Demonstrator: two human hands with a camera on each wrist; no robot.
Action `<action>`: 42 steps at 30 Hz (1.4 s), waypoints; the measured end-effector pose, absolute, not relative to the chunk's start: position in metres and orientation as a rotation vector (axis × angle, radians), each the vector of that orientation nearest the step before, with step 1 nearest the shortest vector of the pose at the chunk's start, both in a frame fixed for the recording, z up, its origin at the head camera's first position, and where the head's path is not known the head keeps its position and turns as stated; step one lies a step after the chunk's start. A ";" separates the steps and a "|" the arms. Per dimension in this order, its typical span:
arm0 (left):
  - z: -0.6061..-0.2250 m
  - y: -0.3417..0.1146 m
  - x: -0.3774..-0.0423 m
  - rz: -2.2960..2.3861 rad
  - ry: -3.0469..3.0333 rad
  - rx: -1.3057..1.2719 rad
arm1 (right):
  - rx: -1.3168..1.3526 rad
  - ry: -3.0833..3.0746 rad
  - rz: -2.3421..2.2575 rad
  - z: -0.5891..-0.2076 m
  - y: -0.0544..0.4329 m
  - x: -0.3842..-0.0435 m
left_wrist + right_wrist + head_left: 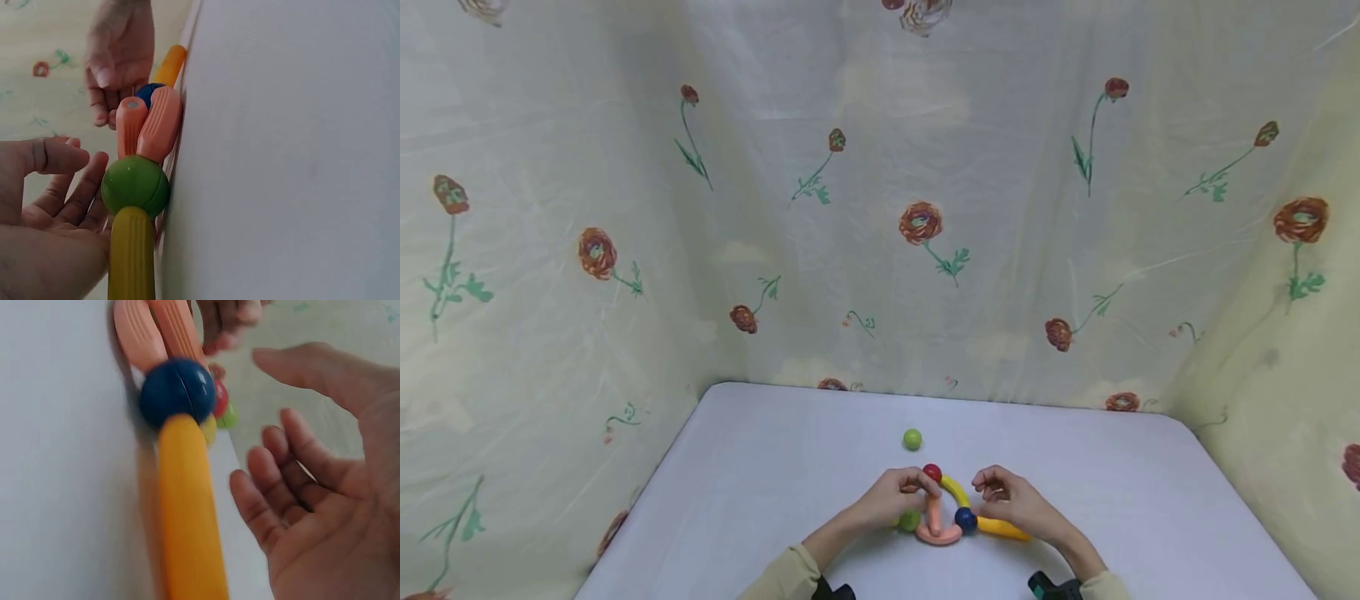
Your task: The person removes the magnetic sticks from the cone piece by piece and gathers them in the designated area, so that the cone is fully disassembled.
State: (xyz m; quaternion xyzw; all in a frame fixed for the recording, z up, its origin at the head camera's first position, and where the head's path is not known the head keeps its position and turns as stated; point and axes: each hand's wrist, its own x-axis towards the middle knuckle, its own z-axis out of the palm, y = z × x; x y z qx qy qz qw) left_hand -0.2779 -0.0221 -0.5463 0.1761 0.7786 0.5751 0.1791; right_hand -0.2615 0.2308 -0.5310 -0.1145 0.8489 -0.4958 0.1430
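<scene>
Toy rods and balls lie joined on the table. A pink curved rod (938, 539) spans between a green ball (908, 522) and a blue ball (966, 521). Another pink rod (933, 512) lies by it. Beyond them, a red ball (932, 472) meets a yellow curved rod (956, 490). An orange-yellow rod (190, 519) extends from the blue ball, and a yellow rod (131, 262) from the green one. My left hand (891, 497) is beside the green ball, thumb and fingers apart, gripping nothing. Loosely bent, the fingers of my right hand (1013, 504) hover near the blue ball, holding nothing.
A loose lime-green ball (912, 439) sits farther back on the white table (790, 442). Flower-patterned cloth (865, 275) hangs behind the table and at both sides. Dark wrist devices (1054, 586) show at the bottom of the head view.
</scene>
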 end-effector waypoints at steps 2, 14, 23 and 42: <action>-0.547 -0.026 -0.281 1.694 2.126 0.444 | -0.314 2.457 -1.472 -0.533 0.221 -0.260; -0.535 -0.079 -0.294 1.488 2.101 0.424 | -0.377 2.447 -1.428 -0.554 0.205 -0.263; -0.536 -0.094 -0.289 1.187 2.216 0.534 | -0.384 2.447 -1.383 -0.552 0.205 -0.263; -0.522 -0.106 -0.312 1.079 2.474 0.660 | -0.380 2.518 -1.332 -0.551 0.202 -0.260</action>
